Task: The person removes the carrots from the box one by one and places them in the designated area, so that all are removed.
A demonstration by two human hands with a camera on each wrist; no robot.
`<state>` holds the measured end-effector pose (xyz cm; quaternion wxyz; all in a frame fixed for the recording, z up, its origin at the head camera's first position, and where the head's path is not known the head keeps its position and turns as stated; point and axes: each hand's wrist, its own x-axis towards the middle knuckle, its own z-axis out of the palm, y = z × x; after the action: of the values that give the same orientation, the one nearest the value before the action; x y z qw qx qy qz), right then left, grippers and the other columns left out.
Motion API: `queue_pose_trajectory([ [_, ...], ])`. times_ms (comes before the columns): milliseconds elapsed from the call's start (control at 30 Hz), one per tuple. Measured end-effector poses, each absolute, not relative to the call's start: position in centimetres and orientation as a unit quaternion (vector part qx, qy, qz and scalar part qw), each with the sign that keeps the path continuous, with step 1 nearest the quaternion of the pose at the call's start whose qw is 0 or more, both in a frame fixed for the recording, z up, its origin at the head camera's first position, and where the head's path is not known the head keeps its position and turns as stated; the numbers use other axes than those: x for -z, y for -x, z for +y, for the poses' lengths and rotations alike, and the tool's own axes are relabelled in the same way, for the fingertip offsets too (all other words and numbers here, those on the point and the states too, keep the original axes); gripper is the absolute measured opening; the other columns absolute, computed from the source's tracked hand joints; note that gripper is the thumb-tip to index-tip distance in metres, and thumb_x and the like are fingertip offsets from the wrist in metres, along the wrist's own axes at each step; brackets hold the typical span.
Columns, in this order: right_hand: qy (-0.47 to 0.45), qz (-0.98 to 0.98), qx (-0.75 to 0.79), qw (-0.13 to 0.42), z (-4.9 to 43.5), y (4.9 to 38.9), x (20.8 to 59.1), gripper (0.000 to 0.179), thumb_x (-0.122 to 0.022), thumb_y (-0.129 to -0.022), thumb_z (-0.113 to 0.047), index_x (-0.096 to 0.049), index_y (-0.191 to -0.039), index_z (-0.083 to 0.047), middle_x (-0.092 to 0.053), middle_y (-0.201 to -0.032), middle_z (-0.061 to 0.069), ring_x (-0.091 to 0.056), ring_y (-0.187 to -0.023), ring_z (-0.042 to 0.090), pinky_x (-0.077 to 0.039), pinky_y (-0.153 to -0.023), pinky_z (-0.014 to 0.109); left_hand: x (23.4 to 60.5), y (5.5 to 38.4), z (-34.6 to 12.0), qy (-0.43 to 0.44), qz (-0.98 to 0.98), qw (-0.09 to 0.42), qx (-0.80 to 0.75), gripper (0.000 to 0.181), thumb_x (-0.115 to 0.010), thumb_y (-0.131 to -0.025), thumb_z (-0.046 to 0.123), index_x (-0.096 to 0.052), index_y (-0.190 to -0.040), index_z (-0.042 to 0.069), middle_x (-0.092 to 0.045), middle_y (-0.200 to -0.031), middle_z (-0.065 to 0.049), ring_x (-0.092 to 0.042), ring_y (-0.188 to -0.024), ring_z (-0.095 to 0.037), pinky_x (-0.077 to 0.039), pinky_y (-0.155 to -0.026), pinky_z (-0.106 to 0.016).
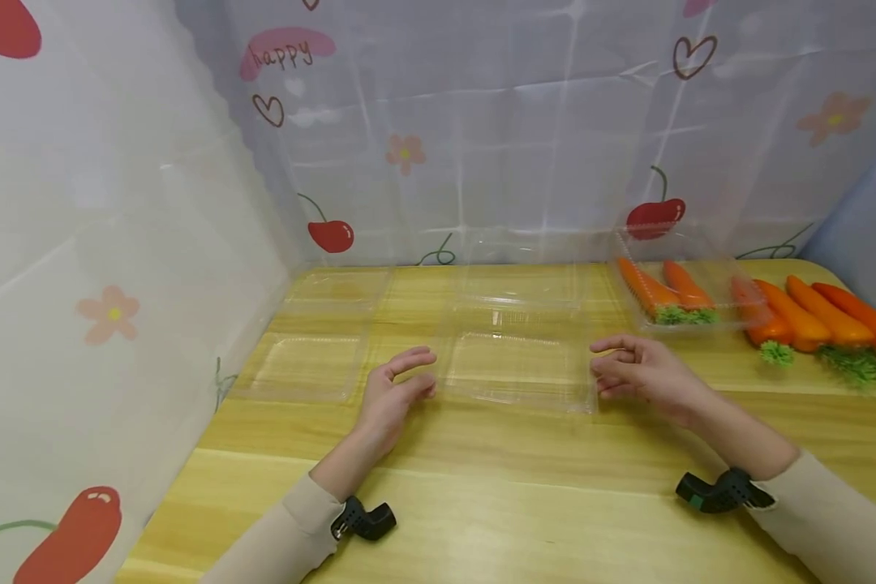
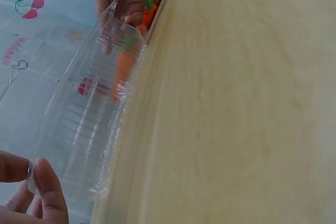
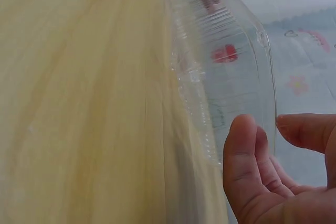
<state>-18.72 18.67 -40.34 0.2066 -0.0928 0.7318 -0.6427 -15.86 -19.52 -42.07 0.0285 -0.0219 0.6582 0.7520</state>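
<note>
A clear plastic clamshell container (image 1: 511, 394), its lid (image 1: 518, 284) folded open toward the back, sits on the wooden table between the two hands. The left hand (image 1: 397, 397) pinches its left rim; in the left wrist view the thumb (image 2: 50, 187) lies over the edge. At the opposite side, the right hand (image 1: 646, 373) has its thumb (image 3: 244, 150) and forefinger (image 3: 307, 129) on either side of the rim. Another open clear container (image 1: 307, 389) lies to the left. Back right stands a third clear container (image 1: 701, 326) with two orange carrots (image 1: 650, 288) in it.
Several loose carrots (image 1: 847, 324) with green tops lie at the right end of the table (image 1: 496, 503). A printed curtain (image 1: 482, 162) hangs along the table's back edge, and another sheet (image 1: 117, 243) runs down the left side.
</note>
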Motion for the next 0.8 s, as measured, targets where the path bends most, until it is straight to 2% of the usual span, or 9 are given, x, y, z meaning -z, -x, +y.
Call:
queue_pose_trajectory([
  [167, 0.094, 0.725, 0.646, 0.217, 18.1, 18.5, 40.3, 0.058, -0.061, -0.105, -0.019, -0.033, -0.146, 0.012, -0.072, -0.095, 0.0, -0.073, -0.084, 0.017, -0.064, -0.078, 0.032, 41.7, 15.0, -19.9, 0.035, 0.666, 0.027, -0.744, 0.038, -0.067, -0.092, -0.008, -0.063, -0.13, -0.013, -0.049, -0.155, -0.015, -0.064, -0.073, -0.012, -0.06, -0.072, -0.024],
  [400, 0.089, 0.701, 0.67, 0.228, 17.1, 18.4, 40.6, 0.059, -0.061, -0.105, -0.016, -0.03, -0.147, 0.011, -0.072, -0.091, 0.001, -0.072, -0.079, 0.014, -0.064, -0.074, 0.029, 41.5, 14.1, -20.4, 0.043, 0.669, 0.02, -0.741, 0.038, -0.066, -0.093, -0.009, -0.062, -0.13, -0.015, -0.048, -0.155, -0.018, -0.064, -0.074, -0.012, -0.06, -0.072, -0.023],
  [600, 0.091, 0.68, 0.686, 0.242, 16.1, 18.4, 40.9, 0.057, -0.061, -0.104, -0.013, -0.03, -0.147, 0.01, -0.073, -0.089, 0.002, -0.072, -0.076, 0.013, -0.064, -0.072, 0.028, 41.4, 13.2, -21.2, 0.054, 0.667, 0.019, -0.743, 0.038, -0.066, -0.093, -0.008, -0.063, -0.131, -0.013, -0.048, -0.156, -0.014, -0.064, -0.078, -0.014, -0.06, -0.074, -0.023],
  [800, 0.092, 0.66, 0.704, 0.245, 15.1, 18.5, 41.2, 0.052, -0.061, -0.104, -0.012, -0.033, -0.144, 0.008, -0.074, -0.089, 0.003, -0.073, -0.076, 0.014, -0.064, -0.071, 0.029, 41.3, 12.5, -21.8, 0.067, 0.664, -0.01, -0.745, 0.035, -0.066, -0.094, -0.008, -0.064, -0.129, -0.014, -0.051, -0.152, -0.015, -0.068, -0.085, -0.018, -0.062, -0.079, -0.024],
])
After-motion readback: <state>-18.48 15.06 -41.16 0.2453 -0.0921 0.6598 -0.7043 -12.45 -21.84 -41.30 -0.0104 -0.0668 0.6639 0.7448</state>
